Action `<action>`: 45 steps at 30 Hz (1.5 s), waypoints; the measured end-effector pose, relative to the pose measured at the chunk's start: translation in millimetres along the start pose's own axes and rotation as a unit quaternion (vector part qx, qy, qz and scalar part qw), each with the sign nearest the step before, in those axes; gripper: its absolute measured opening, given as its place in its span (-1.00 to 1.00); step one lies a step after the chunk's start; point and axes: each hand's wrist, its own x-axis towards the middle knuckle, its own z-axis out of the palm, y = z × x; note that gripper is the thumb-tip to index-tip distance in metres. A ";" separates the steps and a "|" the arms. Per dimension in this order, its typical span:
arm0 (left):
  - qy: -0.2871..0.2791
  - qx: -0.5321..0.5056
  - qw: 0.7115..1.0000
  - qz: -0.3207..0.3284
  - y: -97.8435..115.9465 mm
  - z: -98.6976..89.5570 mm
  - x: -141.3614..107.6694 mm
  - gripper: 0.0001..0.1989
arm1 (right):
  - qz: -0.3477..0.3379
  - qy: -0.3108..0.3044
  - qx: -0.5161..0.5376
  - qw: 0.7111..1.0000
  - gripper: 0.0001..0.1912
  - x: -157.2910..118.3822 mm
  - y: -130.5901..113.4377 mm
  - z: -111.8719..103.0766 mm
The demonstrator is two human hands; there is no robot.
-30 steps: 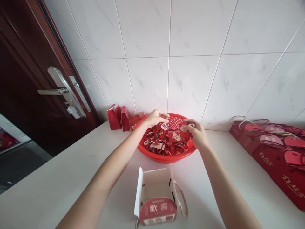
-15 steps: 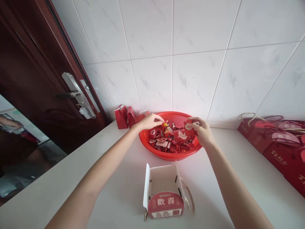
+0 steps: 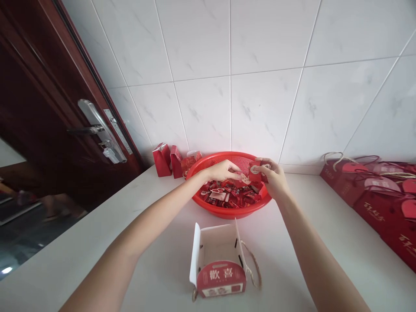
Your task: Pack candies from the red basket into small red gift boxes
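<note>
A red plastic basket [image 3: 224, 212] on the counter holds many red-wrapped sweets [image 3: 240, 199]. Over its right side my right hand [image 3: 274, 175] is closed on red candy packets [image 3: 256, 171] with round pale labels. My left hand [image 3: 224, 170] is over the middle of the basket, fingers pinched on a red packet [image 3: 246, 178] with a pale printed patch, close beside those in the right hand. In front of the basket stands an open red and white gift box [image 3: 221, 279] with a twisted rope handle. Its visible inside holds no sweets.
Small red paper boxes [image 3: 161, 160] stand by the wall left of the basket. Red gift boxes with rope handles [image 3: 367, 203] line the counter's right side. A dark wooden door [image 3: 65, 86] with keys in its lock is at left, and part of a person shows beyond it.
My left hand has moved right across the basket and now pinches a red packet near the right hand. The right hand still holds its packets. The view has shifted slightly.
</note>
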 end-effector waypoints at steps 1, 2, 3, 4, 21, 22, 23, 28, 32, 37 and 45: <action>0.012 -0.007 1.000 0.000 -0.7 0.5 0.0 -0.63 | -0.001 -0.003 0.004 1.000 -0.60 0.3 -0.2 -0.5; 0.025 -0.012 1.000 -0.003 -1.3 1.1 -0.3 -0.64 | -0.001 -0.007 0.008 1.000 -0.59 0.5 -0.4 -1.2; 0.038 -0.016 0.999 -0.006 -1.7 1.6 -0.7 -0.64 | 0.000 -0.011 0.011 1.000 -0.58 0.7 -0.7 -2.0; 0.051 -0.020 0.998 -0.010 -2.1 1.9 -1.4 -0.65 | 0.002 -0.017 0.013 1.000 -0.57 0.8 -0.9 -2.7; 0.049 0.185 0.974 -0.123 -48.6 -55.5 -45.4 -0.77 | -0.001 -0.037 -0.034 0.999 -0.58 -1.7 -1.0 0.6; 0.070 0.147 0.981 -0.105 -46.0 -55.0 -47.2 -0.73 | -0.003 -0.037 -0.037 0.999 -0.59 -1.5 -0.7 0.5; 0.087 0.108 0.986 -0.088 -43.2 -53.9 -48.6 -0.69 | -0.003 -0.036 -0.041 0.998 -0.59 -1.3 -0.4 0.3; 0.109 -0.085 0.989 -0.054 -26.9 -40.5 -51.5 -0.56 | -0.004 -0.036 -0.050 0.998 -0.60 -1.4 0.1 0.5; 0.130 -0.125 0.983 -0.027 -9.8 -28.1 -51.4 -0.55 | -0.008 -0.030 -0.052 0.998 -0.61 -2.2 -1.1 1.0; 0.116 -0.119 0.986 0.010 10.6 -20.3 -53.2 -0.56 | -0.012 -0.040 -0.063 0.997 -0.62 -1.1 -0.3 -0.7; 0.084 -0.110 0.988 0.064 27.0 -12.2 -57.3 -0.59 | 0.004 -0.028 -0.045 0.999 -0.59 -2.5 -1.6 1.2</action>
